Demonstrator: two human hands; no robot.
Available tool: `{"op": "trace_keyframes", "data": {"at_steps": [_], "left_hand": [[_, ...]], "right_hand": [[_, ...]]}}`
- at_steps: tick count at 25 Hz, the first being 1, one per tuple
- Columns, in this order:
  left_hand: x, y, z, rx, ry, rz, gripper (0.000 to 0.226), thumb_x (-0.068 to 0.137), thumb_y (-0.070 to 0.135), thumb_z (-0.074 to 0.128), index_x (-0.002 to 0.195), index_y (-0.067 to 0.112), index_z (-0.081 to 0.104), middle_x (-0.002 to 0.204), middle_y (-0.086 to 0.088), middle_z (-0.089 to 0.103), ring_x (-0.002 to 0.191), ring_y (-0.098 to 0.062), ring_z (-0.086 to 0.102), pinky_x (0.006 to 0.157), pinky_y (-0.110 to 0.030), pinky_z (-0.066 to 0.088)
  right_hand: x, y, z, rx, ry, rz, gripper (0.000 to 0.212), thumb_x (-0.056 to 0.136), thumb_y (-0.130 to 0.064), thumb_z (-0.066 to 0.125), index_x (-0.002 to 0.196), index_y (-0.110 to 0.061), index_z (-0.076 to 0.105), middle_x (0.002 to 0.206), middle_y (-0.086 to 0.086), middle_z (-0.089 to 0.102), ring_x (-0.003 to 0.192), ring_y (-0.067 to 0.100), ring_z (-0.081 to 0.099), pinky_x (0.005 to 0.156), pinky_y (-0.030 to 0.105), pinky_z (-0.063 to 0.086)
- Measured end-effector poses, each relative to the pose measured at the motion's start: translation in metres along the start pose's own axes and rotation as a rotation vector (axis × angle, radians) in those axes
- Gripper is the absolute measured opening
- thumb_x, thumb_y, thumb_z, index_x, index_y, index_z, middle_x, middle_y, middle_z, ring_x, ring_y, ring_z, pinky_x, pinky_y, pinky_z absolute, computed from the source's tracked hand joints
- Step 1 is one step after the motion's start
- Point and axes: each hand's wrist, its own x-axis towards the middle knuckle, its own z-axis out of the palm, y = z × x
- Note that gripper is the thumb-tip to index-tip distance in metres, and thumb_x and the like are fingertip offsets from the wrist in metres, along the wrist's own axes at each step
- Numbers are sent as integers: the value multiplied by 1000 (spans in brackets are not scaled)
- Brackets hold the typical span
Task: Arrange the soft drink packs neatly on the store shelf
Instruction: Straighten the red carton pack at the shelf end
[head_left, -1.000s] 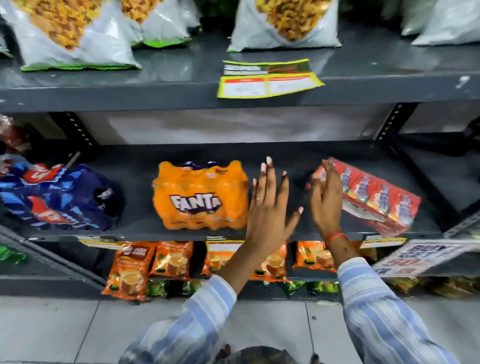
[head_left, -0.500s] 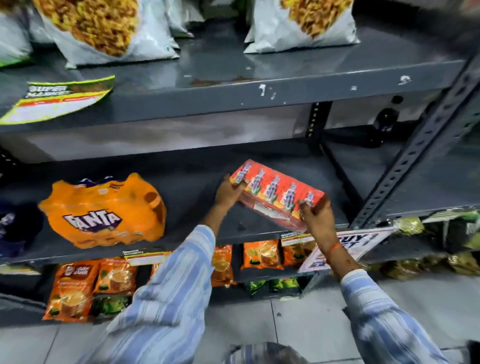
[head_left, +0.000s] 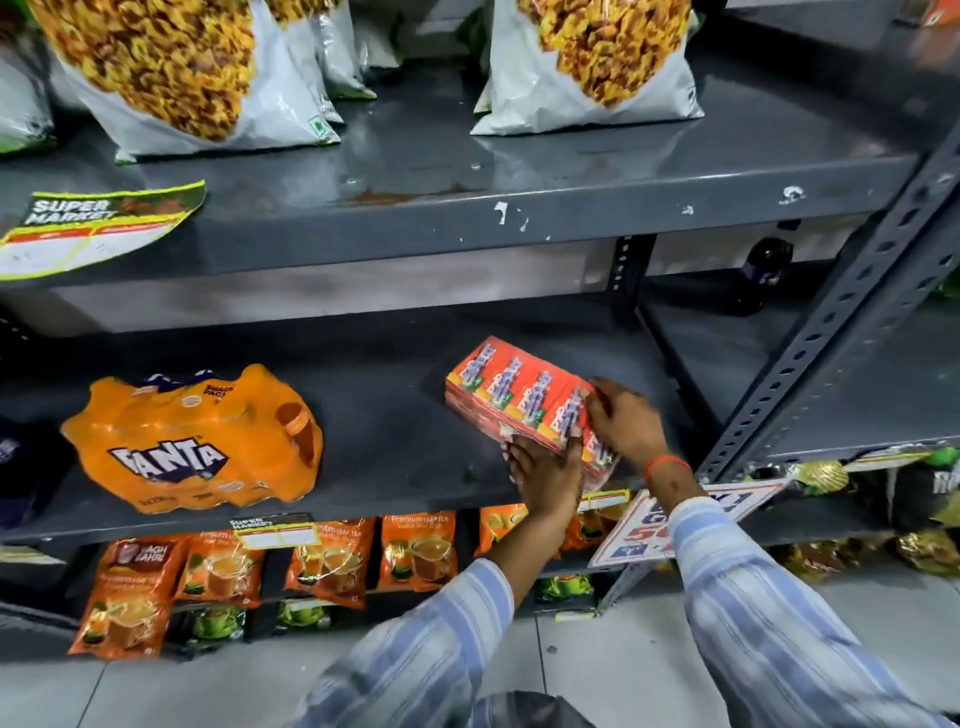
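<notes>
A red pack of small drink cartons lies tilted on the middle shelf, towards its right end. My left hand grips the pack's near edge from below, thumb on top. My right hand holds its right end. An orange Fanta pack lies on the same shelf to the left, apart from the red pack. A dark blue pack shows at the far left edge, mostly cut off.
The upper shelf holds white snack bags. Orange tea pouches hang below the middle shelf. A perforated steel upright stands just right of my hands, and a dark bottle sits in the neighbouring bay. Tiled floor lies below.
Both hands went from open in front of the shelf to gripping the red pack. My left hand shifted from the pack's far left corner to its near edge. The view swung right.
</notes>
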Motion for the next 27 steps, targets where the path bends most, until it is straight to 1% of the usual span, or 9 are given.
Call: {"op": "trace_keyframes", "data": {"at_steps": [3,6,8,12,15,17,19,22,27], "left_hand": [[-2,2,-1,-59,49,52,113,63,69,34,144,3,-9,157,-20,-7,146,-31,-6,119,-41,-1],[-10,3,-2,-111,65,96,121,53,75,33,145,10,-8,158,-16,-9,146,-31,-1,118,-43,4],[-9,9,-5,-139,54,170,112,61,68,43,146,16,-8,157,-15,-11,145,-32,5,117,-46,11],[12,37,-17,182,139,288,79,84,28,59,146,28,12,157,-19,-6,143,-38,11,114,-44,19],[21,48,-27,477,166,431,70,83,28,60,143,30,25,155,-25,-1,136,-46,24,109,-45,31],[23,43,-32,642,110,555,72,83,28,60,143,19,22,155,-26,5,135,-45,26,108,-46,32],[27,38,-40,736,38,644,70,85,28,57,143,11,22,155,-24,8,138,-42,22,112,-45,27],[35,34,-60,896,-75,752,61,91,23,49,144,12,22,157,-19,3,145,-35,5,119,-42,7],[59,20,-103,1034,-77,830,60,93,7,42,145,28,20,159,2,8,147,-24,-2,117,-43,-8]], "right_hand": [[4,9,-10,254,-93,44,29,95,-21,48,121,-17,60,121,11,66,110,28,62,93,33,50],[2,11,-11,510,-115,121,24,96,-14,47,115,-11,61,96,10,67,67,4,66,51,16,52],[-2,18,-4,666,-91,187,25,96,-11,47,116,-4,61,84,4,65,52,-6,63,42,12,48],[-9,20,7,668,-5,279,25,94,-5,49,110,5,65,79,3,72,66,0,66,64,15,53],[-5,18,9,411,-29,233,22,89,-15,57,97,-2,72,95,13,74,90,12,61,81,30,50],[-1,14,6,460,15,225,23,90,-14,54,93,2,70,97,18,72,92,20,63,75,28,47],[8,6,-3,528,127,277,27,94,-11,47,100,8,65,110,27,67,103,32,62,75,29,41],[25,-6,-21,701,236,329,42,97,-25,43,126,4,49,138,23,50,128,32,48,103,32,34],[36,-1,-22,688,355,271,50,93,-30,49,137,-6,42,141,16,50,129,29,47,110,35,34]]}}
